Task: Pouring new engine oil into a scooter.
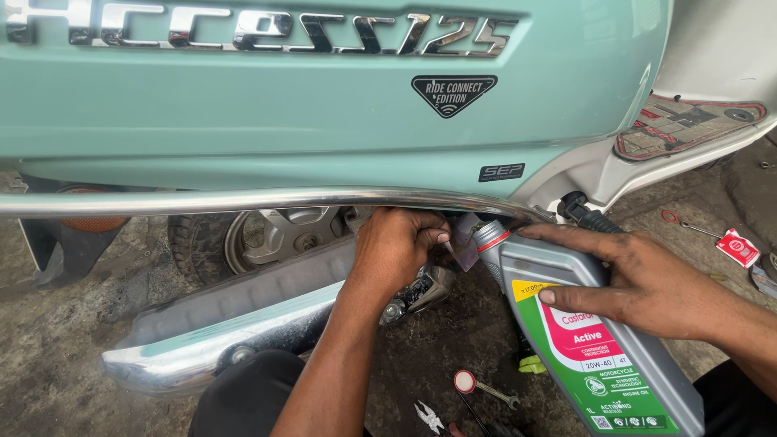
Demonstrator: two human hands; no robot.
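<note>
Holding a grey oil bottle with a green and red label, the right hand lies along its upper side, fingers spread and the thumb pressed on the label. The bottle is tilted, its neck with a red ring pointing up-left under the pale green scooter body, just below the chrome guard rail. The left hand is closed, its grip curled around a small piece of clear plastic at the bottle's mouth; how it sits there I cannot tell. Below the left arm runs the chrome exhaust. On the floor near the bottle lie a spanner and pliers.
</note>
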